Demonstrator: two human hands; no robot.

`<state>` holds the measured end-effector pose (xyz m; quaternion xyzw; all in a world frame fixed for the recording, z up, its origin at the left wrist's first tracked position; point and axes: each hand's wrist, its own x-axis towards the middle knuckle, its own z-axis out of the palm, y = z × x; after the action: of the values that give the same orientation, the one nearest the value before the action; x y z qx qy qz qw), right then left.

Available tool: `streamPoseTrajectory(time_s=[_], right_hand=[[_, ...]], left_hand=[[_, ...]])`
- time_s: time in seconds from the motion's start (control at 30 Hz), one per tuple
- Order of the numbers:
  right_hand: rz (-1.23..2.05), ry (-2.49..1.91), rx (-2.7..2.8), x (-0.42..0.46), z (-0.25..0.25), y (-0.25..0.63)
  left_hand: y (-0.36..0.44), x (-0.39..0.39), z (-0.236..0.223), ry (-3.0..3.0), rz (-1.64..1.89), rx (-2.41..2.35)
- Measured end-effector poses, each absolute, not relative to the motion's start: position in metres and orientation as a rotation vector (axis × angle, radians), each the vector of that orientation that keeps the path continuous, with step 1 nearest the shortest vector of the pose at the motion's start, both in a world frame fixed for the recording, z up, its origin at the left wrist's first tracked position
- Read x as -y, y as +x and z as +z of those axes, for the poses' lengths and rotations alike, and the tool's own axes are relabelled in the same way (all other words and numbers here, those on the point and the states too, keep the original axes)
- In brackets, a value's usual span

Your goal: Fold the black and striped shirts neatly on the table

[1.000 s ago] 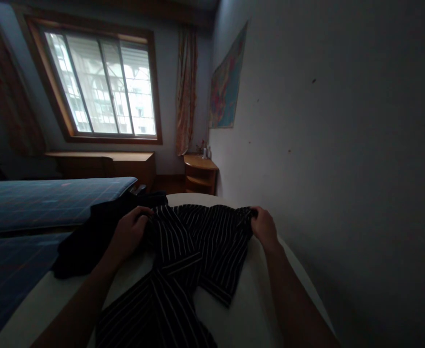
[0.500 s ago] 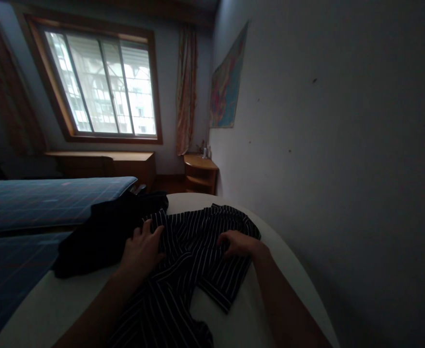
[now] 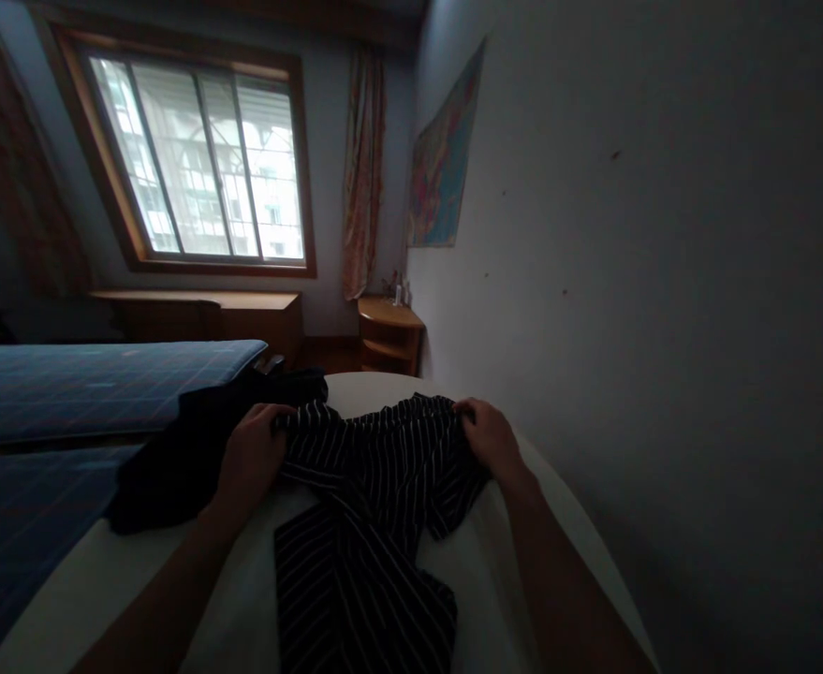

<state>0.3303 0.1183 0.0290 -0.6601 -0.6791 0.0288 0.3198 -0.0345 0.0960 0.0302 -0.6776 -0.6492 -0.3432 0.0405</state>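
Note:
A black shirt with thin white stripes (image 3: 389, 477) lies rumpled on a round, pale table (image 3: 235, 599). My left hand (image 3: 257, 449) pinches the shirt's upper left part, near the shoulder. At the opposite upper side, my right hand (image 3: 492, 435) is closed on the shirt's right shoulder area. Between my hands the cloth spans loosely, with its lower part twisted and folded toward me. Beside my left hand a plain black garment (image 3: 165, 468) hangs over the table's left edge.
A blue plaid mattress (image 3: 102, 393) is to the left of the table. The white wall (image 3: 664, 374) stands close on the right. Beyond the table are a wooden corner shelf (image 3: 389, 314) and a long wooden desk (image 3: 257, 304) under the window (image 3: 200, 159).
Both hands have moved outward and gripped the shirt's upper corners. Its top is stretched wider, the right sleeve has drawn up, and the lower part has shifted right.

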Motion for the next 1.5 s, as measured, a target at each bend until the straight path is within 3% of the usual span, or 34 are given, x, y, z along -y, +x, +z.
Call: streamPoseTrajectory(time_s=[0.2,0.4,0.57,0.63,0.83,1.07,1.27,1.37,1.5], right_hand=[[0.175,-1.595,1.751,-0.127,0.011,0.327],[0.366,-1.924,1.954,-0.123,0.005,0.330],[0.458,-1.982,2.082,-0.117,-0.001,0.331],[0.464,-1.999,2.107,-0.117,-0.005,0.331],[0.370,-2.119,2.066,-0.118,-0.010,0.339],[0.144,-2.344,1.807,-0.113,-0.002,0.354],[0.201,-2.207,1.968,-0.116,0.006,0.343],[0.365,-2.032,2.160,-0.115,0.004,0.330],[0.486,-1.908,2.297,-0.112,-0.007,0.314]], left_hand=[[-0.014,-0.079,0.031,-2.063,-0.781,1.884],[0.043,-0.043,0.023,-3.227,-0.469,1.090],[0.054,-0.039,0.014,-3.278,-0.300,1.167],[0.046,-0.046,0.017,-3.219,-0.410,1.257],[-0.001,-0.076,0.045,-2.552,-1.376,1.789],[-0.035,-0.096,0.045,-2.118,-1.727,2.388],[-0.020,-0.094,0.034,-2.396,-1.423,1.961],[-0.012,-0.089,0.022,-2.540,-1.115,1.674],[-0.009,-0.084,0.006,-2.672,-0.642,1.678]])
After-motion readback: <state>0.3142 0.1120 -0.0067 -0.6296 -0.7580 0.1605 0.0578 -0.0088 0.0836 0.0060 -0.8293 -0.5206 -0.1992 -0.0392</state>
